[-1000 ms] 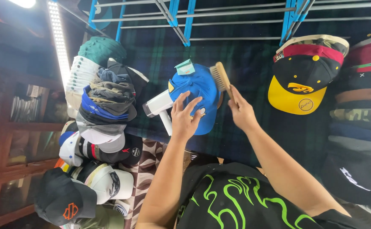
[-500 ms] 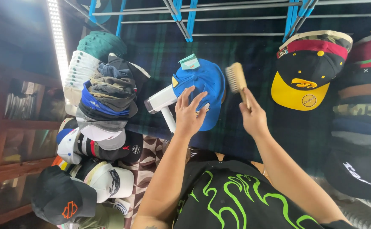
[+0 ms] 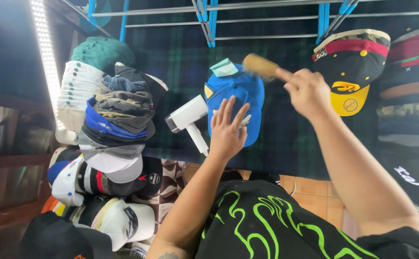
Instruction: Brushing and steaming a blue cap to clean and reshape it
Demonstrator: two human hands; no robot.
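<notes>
Left hand (image 3: 227,128) is pressing flat, fingers spread, on the blue cap (image 3: 238,96); right hand (image 3: 307,91) is gripping a wooden brush (image 3: 261,65) at the cap's crown.

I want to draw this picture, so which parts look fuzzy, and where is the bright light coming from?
In the head view, the wooden brush and the right hand are smeared by motion blur; the left hand, flat on the blue cap, is sharper. A bright light strip glares white at the left, and the shelves beside it look dim and hazy.
</notes>
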